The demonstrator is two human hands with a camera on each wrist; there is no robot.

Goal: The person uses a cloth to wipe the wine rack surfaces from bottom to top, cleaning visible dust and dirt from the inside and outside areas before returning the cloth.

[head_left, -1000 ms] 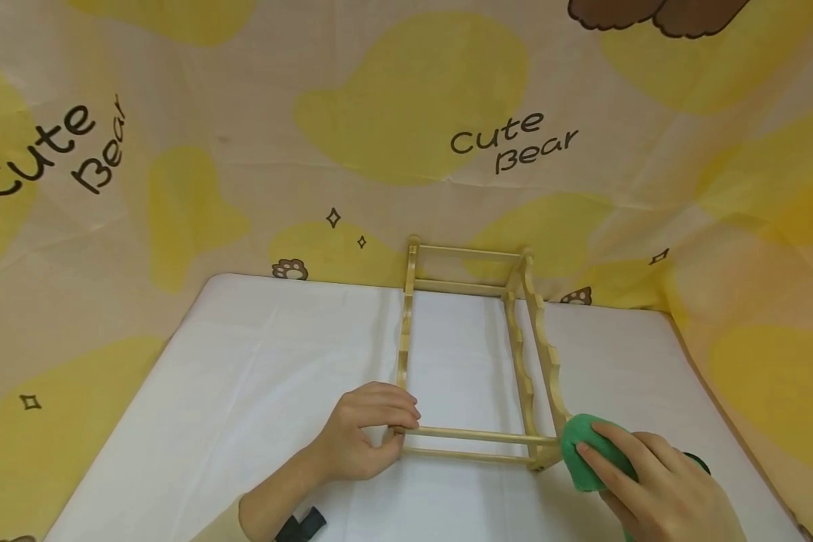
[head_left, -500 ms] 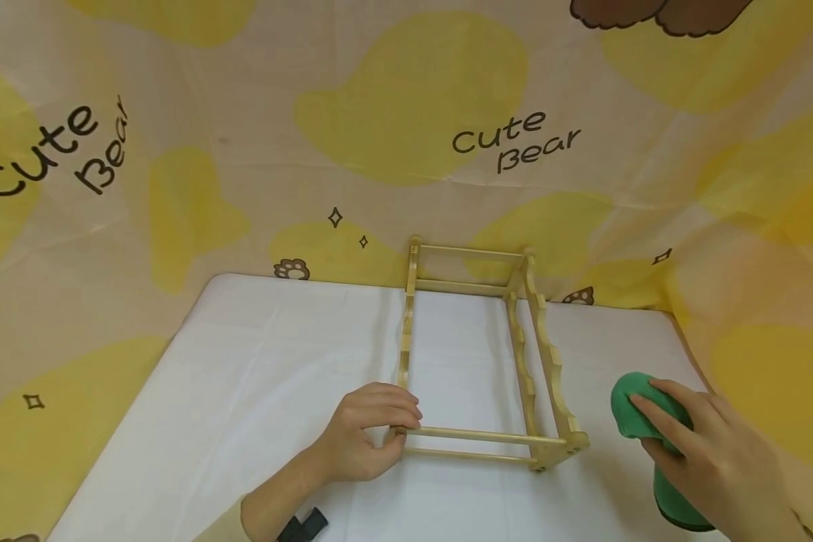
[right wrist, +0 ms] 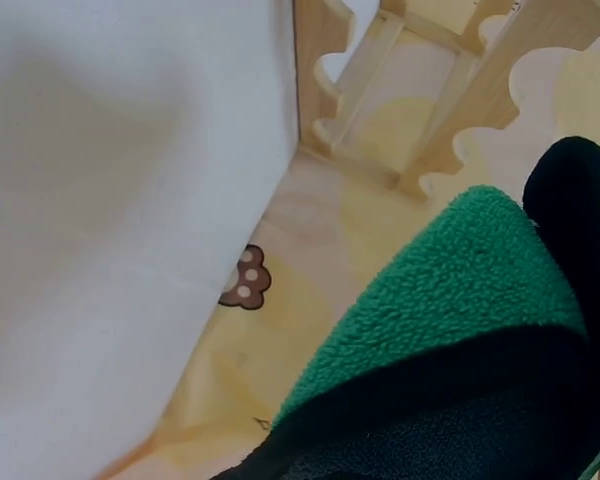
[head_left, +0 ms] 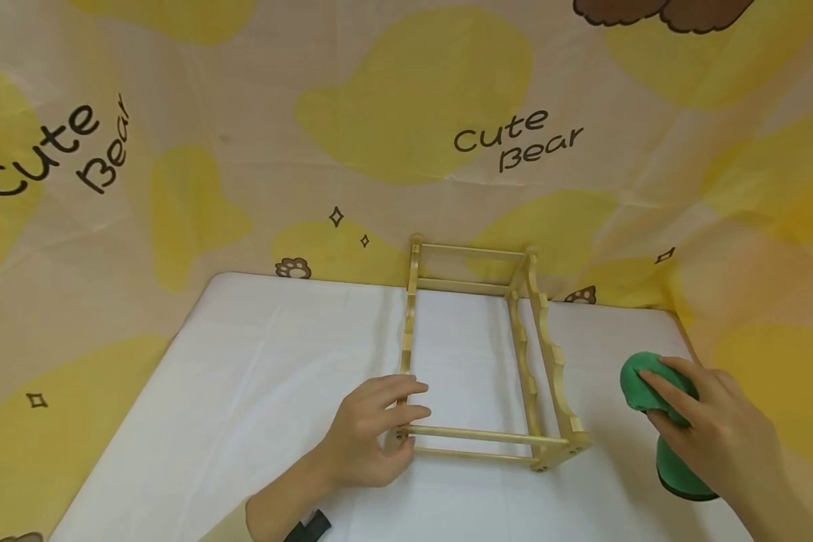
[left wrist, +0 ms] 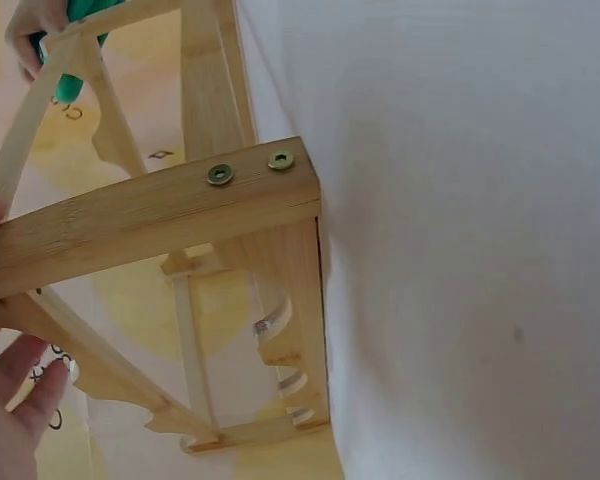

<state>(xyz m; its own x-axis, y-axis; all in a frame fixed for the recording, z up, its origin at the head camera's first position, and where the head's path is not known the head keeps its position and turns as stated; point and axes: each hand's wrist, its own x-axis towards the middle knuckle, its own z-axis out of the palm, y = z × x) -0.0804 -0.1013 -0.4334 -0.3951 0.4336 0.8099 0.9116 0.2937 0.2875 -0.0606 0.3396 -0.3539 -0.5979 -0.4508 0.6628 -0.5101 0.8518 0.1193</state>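
Observation:
A light wooden rack [head_left: 556,361] with scalloped side rails and thin crossbars stands on the white surface. My left hand [head_left: 373,433] is at its near left corner, fingers loosened and spread around the end post, whose screws show between them. In the left wrist view, fingertips [left wrist: 42,395] are beside the rack's scalloped rail. To the right of the rack and apart from it, my right hand [head_left: 711,421] grips a bunched green terry cloth [head_left: 650,380] with dark edging. Its lower part hangs below the fingers. The right wrist view shows the cloth [right wrist: 460,270] close up.
A white-covered table [head_left: 278,361] lies under the rack. A patterned yellow and beige fabric [head_left: 406,98] rises behind and at both sides. By my left wrist is a black strap-like object [head_left: 309,525].
My right hand has moved the cloth off the rack's near right corner, to the right and upward. My left fingers have lifted and spread from their grip on the near left corner.

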